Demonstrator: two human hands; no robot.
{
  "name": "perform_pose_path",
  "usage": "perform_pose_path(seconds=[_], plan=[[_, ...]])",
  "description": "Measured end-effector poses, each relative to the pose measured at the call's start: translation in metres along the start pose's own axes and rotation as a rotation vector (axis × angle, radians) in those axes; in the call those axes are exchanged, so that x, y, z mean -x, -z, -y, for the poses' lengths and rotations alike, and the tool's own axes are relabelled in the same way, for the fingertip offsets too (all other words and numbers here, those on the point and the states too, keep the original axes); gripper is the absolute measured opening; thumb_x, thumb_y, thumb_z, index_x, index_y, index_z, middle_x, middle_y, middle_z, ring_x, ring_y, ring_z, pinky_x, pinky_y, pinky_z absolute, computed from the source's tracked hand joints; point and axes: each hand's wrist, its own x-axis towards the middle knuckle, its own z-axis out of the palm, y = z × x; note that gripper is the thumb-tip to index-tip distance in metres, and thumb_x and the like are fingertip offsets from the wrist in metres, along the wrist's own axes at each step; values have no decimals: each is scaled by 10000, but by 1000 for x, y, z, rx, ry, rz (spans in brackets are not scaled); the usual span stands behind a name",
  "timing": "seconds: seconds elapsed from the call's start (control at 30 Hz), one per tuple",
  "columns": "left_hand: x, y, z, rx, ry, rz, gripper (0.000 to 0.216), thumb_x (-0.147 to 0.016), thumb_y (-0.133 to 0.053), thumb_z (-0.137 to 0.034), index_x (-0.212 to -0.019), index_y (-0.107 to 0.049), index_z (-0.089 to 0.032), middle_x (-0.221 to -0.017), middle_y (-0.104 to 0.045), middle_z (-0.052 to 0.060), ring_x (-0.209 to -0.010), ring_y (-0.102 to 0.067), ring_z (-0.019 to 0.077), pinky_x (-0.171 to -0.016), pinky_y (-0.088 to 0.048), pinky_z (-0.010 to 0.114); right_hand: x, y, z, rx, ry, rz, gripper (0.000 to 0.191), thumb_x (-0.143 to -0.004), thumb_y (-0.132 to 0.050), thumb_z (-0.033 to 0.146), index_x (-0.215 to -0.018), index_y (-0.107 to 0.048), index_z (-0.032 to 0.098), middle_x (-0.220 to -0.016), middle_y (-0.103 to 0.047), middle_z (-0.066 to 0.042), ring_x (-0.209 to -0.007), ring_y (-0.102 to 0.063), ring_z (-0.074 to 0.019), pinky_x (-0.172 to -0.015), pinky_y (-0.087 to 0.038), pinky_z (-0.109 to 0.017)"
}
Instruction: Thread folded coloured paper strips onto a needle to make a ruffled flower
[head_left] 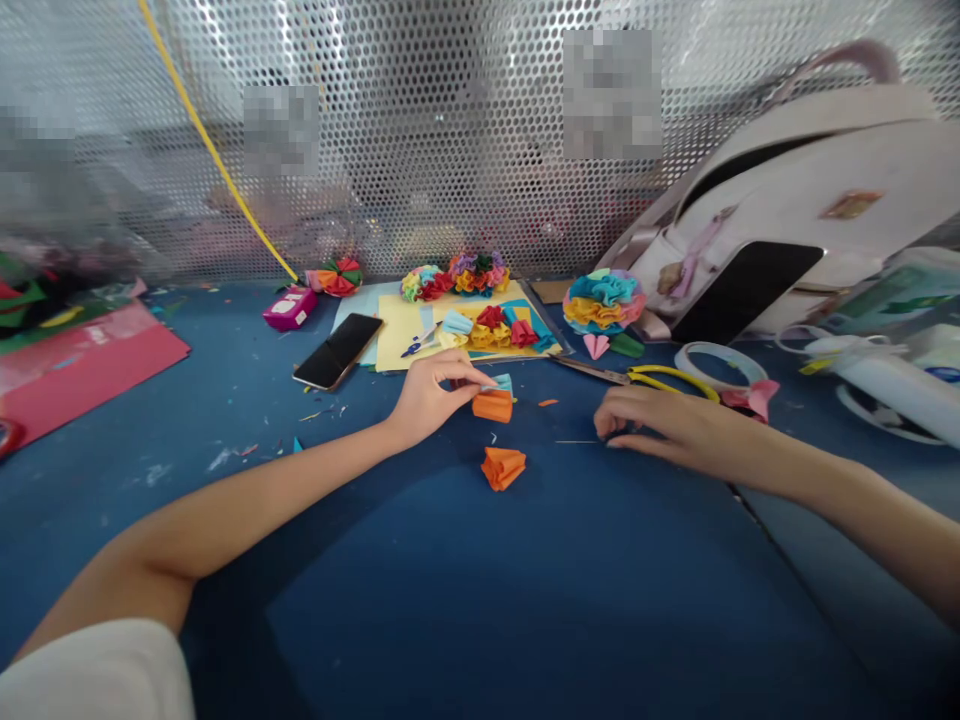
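Observation:
My left hand (441,393) is closed in a pinch at the top of a folded orange paper piece (493,406). A light blue paper piece (504,382) shows right behind the fingertips; whether it is joined to the orange one I cannot tell. Below them on the table lies another gathered orange paper piece (502,468). Off to the right, my right hand (649,420) is low over the table with its fingers closed. A thin straight needle-like piece (576,442) sticks out leftward from its fingertips.
Yellow-handled scissors (671,378) and a white tape roll (721,366) lie beyond my right hand. Behind are paper pompoms (604,300), yellow paper sheets (397,335), a phone (339,350) and a purple box (290,307). A backpack (810,190) with another phone (750,290) stands right.

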Motion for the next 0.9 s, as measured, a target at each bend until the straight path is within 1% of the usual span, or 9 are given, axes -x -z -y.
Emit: perform_pose_path(seconds=[0.1,0.2,0.3,0.4,0.5,0.6,0.67,0.8,0.9], plan=[[0,0,-2,-31,-27,8,187,-847,-689,-98,-879,-818,-229,-787,-700,19,-705,-609,131,-670,-498,269,6,-8,6,56,-33,-31,261,-1052,-434,393,-913,-605,253,-924,-643,-40,-821,-630,-196,-714,-484,-315],[0,-1,-4,-60,-58,0,179,-853,-694,-92,-876,-815,-222,-770,-692,17,-702,-608,132,-660,-484,267,1,-14,16,153,0,-104,268,-1056,-419,384,-912,-597,246,-910,-633,-37,-795,-629,-192,-694,-452,-306],[0,-1,-4,-96,-82,-15,178,-857,-695,-83,-871,-811,-217,-759,-691,17,-707,-601,136,-670,-475,272,-15,-19,20,296,57,-161,241,-1049,-422,325,-902,-588,229,-878,-629,-39,-754,-624,-189,-676,-425,-303],[0,-1,-4,-134,-89,-23,179,-866,-688,-88,-866,-808,-220,-740,-685,14,-718,-596,145,-686,-476,281,-37,-20,18,386,123,-205,214,-1029,-412,251,-895,-574,212,-857,-634,-60,-777,-624,-206,-679,-424,-305],[0,-1,-4,-158,-87,-31,181,-867,-681,-84,-870,-808,-214,-731,-673,15,-728,-594,152,-691,-470,286,-58,-18,13,301,68,-259,145,-1000,-418,205,-890,-513,217,-844,-630,-50,-719,-606,-191,-638,-418,-294],[0,0,-4,-179,-84,-29,174,-872,-681,-95,-865,-807,-214,-731,-672,14,-740,-599,158,-702,-464,293,-73,-17,12,62,9,-391,70,-986,-413,178,-968,-457,230,-836,-635,-23,-677,-613,-171,-611,-430,-276],[-1,0,-3,-188,-69,-21,174,-872,-684,-101,-858,-806,-224,-735,-684,10,-744,-606,159,-709,-466,296,-80,-19,16,-34,77,-455,82,-984,-408,171,-1023,-441,235,-854,-638,-20,-693,-623,-168,-638,-456,-275],[-2,1,0,-156,-53,-6,176,-863,-689,-96,-861,-803,-230,-809,-739,17,-794,-644,168,-767,-496,318,-89,-27,19,105,298,-466,78,-976,-432,180,-1022,-465,235,-888,-647,-36,-696,-604,-171,-647,-451,-282],[-3,1,1,-109,-49,7,168,-869,-691,-97,-862,-797,-227,-900,-775,28,-884,-684,183,-883,-513,364,-92,-32,12,138,359,-454,93,-989,-413,159,-1010,-467,232,-892,-649,-39,-704,-603,-164,-653,-460,-270]])
